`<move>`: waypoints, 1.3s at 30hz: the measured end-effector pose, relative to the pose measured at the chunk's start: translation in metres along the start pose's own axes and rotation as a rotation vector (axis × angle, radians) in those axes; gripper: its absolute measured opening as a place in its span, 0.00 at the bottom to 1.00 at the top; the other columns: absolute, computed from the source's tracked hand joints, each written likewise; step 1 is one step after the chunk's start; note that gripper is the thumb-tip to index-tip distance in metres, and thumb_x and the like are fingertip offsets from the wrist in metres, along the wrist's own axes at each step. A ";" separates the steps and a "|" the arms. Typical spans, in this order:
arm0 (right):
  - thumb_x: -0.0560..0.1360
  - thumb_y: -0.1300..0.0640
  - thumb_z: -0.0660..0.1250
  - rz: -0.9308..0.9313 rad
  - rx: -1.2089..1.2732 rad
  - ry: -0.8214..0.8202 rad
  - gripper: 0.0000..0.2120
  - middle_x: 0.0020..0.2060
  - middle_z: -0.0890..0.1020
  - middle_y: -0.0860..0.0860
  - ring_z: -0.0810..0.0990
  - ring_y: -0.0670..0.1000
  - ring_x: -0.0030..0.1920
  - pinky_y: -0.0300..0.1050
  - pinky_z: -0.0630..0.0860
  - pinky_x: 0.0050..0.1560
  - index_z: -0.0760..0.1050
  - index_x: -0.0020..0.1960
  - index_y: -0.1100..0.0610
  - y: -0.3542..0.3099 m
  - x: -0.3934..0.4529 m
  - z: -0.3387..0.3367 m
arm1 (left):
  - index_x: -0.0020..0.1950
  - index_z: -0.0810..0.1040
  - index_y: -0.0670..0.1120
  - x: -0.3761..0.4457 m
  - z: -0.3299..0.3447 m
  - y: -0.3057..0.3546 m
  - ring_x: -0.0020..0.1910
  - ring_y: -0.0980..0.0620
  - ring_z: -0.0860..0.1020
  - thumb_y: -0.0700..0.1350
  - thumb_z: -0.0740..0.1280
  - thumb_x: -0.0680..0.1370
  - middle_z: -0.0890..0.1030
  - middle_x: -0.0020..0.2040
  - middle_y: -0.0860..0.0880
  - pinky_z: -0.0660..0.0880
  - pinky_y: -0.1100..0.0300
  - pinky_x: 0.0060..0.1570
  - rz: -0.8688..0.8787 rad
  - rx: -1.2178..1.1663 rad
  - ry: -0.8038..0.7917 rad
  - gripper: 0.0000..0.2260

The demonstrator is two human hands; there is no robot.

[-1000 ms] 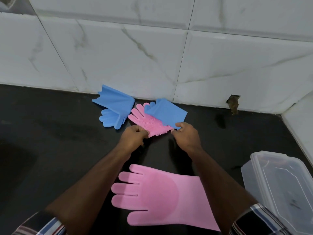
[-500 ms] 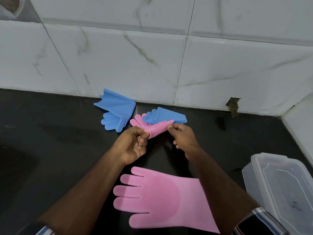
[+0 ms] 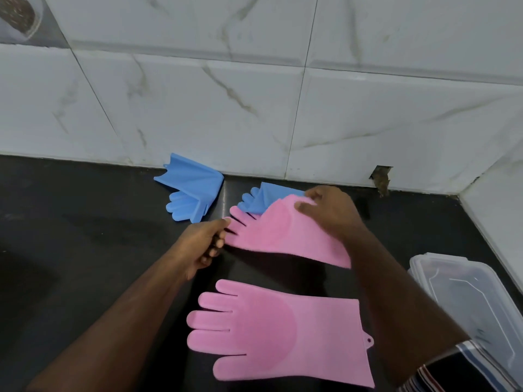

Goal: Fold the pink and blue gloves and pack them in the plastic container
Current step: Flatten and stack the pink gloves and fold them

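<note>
The pink glove I am working on (image 3: 285,236) is spread out across the dark surface (image 3: 85,250), its fingers pointing left and its cuff running off to the right under my forearm. My left hand (image 3: 203,244) has its fingers curled, pinching the glove's fingertips at the left end. My right hand (image 3: 331,210) lies over the glove's far edge, thumb and fingers bent onto the pink material there; it seems to grip that edge, though blur keeps me from being sure.

Just behind this glove, partly covered by it, a folded blue glove (image 3: 263,198) lies close to the wall. A second folded blue glove (image 3: 192,188) sits to its left, apart from it, also near the wall.

Nearer to me, between my forearms, the other pink glove (image 3: 277,332) lies flat and unfolded, fingers to the left, cuff to the right with a small hanging tab at its edge.

The clear plastic container (image 3: 464,301) stands at the right edge of the surface with its lid on, beside my right arm and my striped sleeve (image 3: 441,372).

White marble-patterned tiles (image 3: 198,108) make up the wall behind.
</note>
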State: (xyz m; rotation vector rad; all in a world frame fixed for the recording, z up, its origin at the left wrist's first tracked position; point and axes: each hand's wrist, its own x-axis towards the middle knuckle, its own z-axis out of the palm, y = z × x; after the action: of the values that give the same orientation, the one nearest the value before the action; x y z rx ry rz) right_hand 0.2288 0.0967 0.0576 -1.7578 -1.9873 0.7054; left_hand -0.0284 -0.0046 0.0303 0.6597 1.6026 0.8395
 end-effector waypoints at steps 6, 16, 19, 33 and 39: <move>0.76 0.54 0.67 0.089 -0.089 0.025 0.09 0.49 0.85 0.51 0.82 0.51 0.48 0.50 0.79 0.53 0.82 0.52 0.56 0.026 -0.012 -0.004 | 0.45 0.80 0.41 0.013 0.012 0.000 0.31 0.54 0.73 0.47 0.69 0.79 0.81 0.37 0.48 0.71 0.61 0.31 0.206 0.193 0.104 0.09; 0.77 0.48 0.66 -0.024 -0.119 -0.124 0.14 0.48 0.82 0.51 0.79 0.51 0.48 0.48 0.76 0.50 0.81 0.55 0.57 0.026 -0.024 0.032 | 0.68 0.79 0.51 0.062 0.060 0.035 0.57 0.47 0.80 0.42 0.61 0.80 0.82 0.61 0.49 0.76 0.58 0.56 0.472 0.991 -0.020 0.17; 0.76 0.45 0.65 -0.038 -0.124 -0.135 0.14 0.46 0.80 0.49 0.78 0.51 0.48 0.46 0.74 0.47 0.79 0.51 0.54 0.023 -0.020 0.042 | 0.81 0.59 0.49 0.075 0.062 0.048 0.65 0.42 0.76 0.35 0.62 0.79 0.75 0.69 0.42 0.72 0.57 0.58 0.497 0.992 -0.071 0.31; 0.77 0.55 0.65 0.054 -0.323 -0.139 0.16 0.57 0.79 0.51 0.79 0.52 0.54 0.48 0.76 0.55 0.76 0.64 0.53 0.024 -0.011 0.055 | 0.70 0.74 0.59 0.083 0.045 0.032 0.62 0.46 0.73 0.43 0.58 0.81 0.77 0.62 0.50 0.66 0.52 0.53 0.486 1.298 0.093 0.20; 0.77 0.59 0.63 0.157 -0.381 -0.028 0.15 0.59 0.80 0.51 0.79 0.54 0.57 0.50 0.77 0.56 0.77 0.63 0.50 0.054 -0.022 0.034 | 0.69 0.75 0.54 0.075 0.039 0.030 0.57 0.45 0.78 0.50 0.57 0.83 0.81 0.58 0.47 0.72 0.51 0.54 0.475 1.348 0.175 0.16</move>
State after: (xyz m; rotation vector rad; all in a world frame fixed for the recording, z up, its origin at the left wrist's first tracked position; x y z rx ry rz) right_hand 0.2540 0.0760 -0.0017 -2.1502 -2.1271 0.4169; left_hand -0.0051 0.0792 0.0077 1.9951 2.0967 -0.0169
